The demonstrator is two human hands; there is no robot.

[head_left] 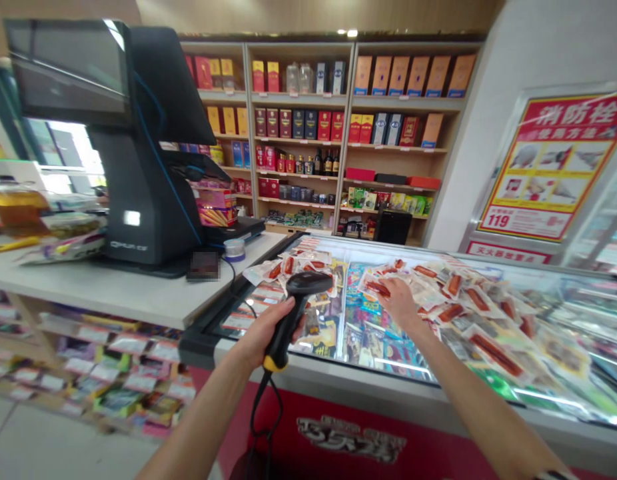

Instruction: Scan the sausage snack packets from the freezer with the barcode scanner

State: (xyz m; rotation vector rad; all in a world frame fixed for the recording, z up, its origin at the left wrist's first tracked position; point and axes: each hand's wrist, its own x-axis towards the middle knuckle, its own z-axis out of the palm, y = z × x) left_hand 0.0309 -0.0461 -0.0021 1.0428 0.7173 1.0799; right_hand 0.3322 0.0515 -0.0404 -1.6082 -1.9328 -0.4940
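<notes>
Well, our left hand grasps the scanner, tilted over the freezer's near edge. Our right hand, arm stretched forward, pinches a sausage packet over the glass top.

Tilted black scanner, head up; clear-packed red sausage at right

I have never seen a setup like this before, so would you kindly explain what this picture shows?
There is no robot here: the single picture comes from a camera worn on a person's head, looking forward and down. Their bare left hand grips a black, corded handheld scanner. Their bare right hand holds a packet with reddish, sausage-like pieces. In front is a glass-topped display chest; many similar packets lie spread on its top. To the left, a counter bears a black screen unit.
</notes>
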